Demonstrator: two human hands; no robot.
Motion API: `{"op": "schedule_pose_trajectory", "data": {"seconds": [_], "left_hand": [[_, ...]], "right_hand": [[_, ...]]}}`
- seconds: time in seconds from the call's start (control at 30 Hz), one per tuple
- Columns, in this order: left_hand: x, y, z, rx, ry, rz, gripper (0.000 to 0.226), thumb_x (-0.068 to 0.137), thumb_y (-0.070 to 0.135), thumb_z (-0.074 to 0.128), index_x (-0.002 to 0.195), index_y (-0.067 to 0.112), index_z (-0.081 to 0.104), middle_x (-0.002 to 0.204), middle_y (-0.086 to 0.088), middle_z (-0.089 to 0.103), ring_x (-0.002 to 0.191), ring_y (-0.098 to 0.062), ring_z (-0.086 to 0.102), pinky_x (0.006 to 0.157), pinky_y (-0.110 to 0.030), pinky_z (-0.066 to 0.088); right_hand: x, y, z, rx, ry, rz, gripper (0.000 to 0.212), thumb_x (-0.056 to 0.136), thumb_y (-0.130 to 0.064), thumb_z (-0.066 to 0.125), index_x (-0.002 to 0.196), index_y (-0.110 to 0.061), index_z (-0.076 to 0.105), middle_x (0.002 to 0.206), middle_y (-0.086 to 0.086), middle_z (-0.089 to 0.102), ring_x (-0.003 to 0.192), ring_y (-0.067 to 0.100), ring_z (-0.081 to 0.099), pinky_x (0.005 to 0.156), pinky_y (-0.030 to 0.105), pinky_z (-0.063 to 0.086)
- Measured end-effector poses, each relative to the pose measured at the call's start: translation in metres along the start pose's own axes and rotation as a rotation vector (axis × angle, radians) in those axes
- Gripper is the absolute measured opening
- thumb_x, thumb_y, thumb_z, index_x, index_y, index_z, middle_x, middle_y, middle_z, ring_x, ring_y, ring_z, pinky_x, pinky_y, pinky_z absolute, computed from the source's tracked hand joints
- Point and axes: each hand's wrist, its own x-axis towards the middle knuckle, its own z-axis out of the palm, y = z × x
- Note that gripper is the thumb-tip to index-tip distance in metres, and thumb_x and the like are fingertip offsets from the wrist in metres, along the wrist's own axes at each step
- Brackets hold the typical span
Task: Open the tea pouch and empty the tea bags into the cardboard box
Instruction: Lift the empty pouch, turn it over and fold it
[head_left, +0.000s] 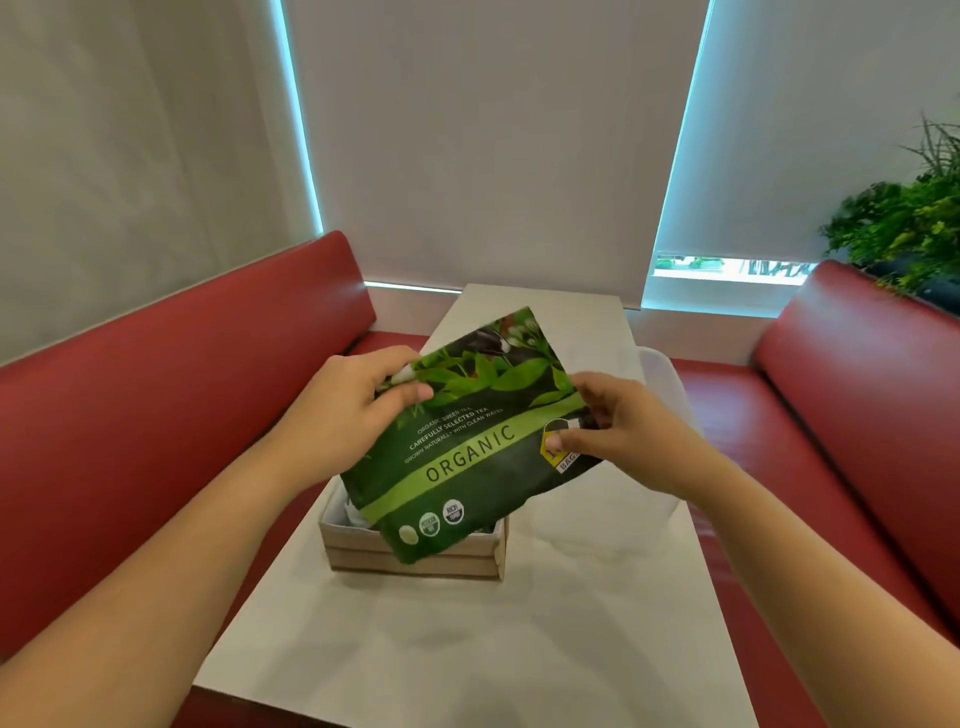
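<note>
**Risks.** The white table (467, 649) carries a small cardboard box (415, 558) near its middle. The green tea pouch (467, 447) is held tilted in the air above the box, its bottom corner overlapping the box's near wall in this view and its top edge pointing far.
- The left hand (343, 410) grips the pouch's far-left corner, fingers curled round it. The right hand (628, 436) pinches the right edge. In my judgement, a sharp pull apart could burst the top and scatter tea bags.
- The pouch looks about as wide as the box, so bags tipped out in a rush could land on the table.
- The box looks light, and the swinging pouch bottom could knock it.

**Not determinable.**
- Whether the top seal is open.
- Whether the bottom corner touches the box.
- What the white material inside the box is.
- What the translucent object (665, 374) behind the right hand is.
</note>
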Motion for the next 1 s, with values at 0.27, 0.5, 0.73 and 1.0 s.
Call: {"op": "schedule_pose_trajectory", "data": {"seconds": [0.27,0.5,0.73,1.0], "left_hand": [[-0.017,-0.033,-0.017,-0.291,0.086,-0.107,0.018,0.093,0.013,0.056,0.084,0.028,0.061,0.076,0.014,0.07,0.068,0.001,0.063,0.06,-0.014,0.045],[-0.047,-0.08,-0.057,-0.43,0.162,-0.273,0.013,0.093,0.007,0.054,0.093,0.017,0.062,0.069,0.019,0.07,0.056,0.006,0.059,0.05,-0.011,0.043],[-0.07,-0.127,-0.125,-0.066,0.222,-0.265,0.059,0.073,0.038,0.077,0.122,0.042,0.044,0.124,0.018,0.056,0.113,-0.002,0.053,0.094,-0.023,0.042],[-0.093,-0.162,-0.184,0.323,-0.177,-0.228,0.011,0.087,0.035,0.061,0.096,0.04,0.066,0.082,0.016,0.068,0.079,-0.003,0.061,0.074,-0.032,0.049]], "right_hand": [[0.014,-0.026,0.047,0.428,0.177,-0.089,0.034,0.076,-0.014,0.073,0.108,-0.016,0.061,0.104,0.004,0.069,0.095,0.016,0.067,0.078,0.027,0.057],[0.05,-0.051,0.127,0.647,0.28,-0.011,0.024,0.07,-0.015,0.075,0.093,-0.013,0.068,0.091,0.009,0.074,0.088,0.022,0.07,0.075,0.032,0.058],[0.086,-0.084,0.209,0.45,0.095,-0.028,0.011,0.076,-0.005,0.074,0.084,-0.007,0.068,0.08,0.006,0.072,0.075,0.014,0.068,0.065,0.026,0.056],[0.108,-0.117,0.326,0.437,-0.112,-0.023,0.033,0.077,-0.02,0.076,0.108,-0.013,0.065,0.101,0.009,0.071,0.095,0.024,0.069,0.081,0.046,0.057]]}}
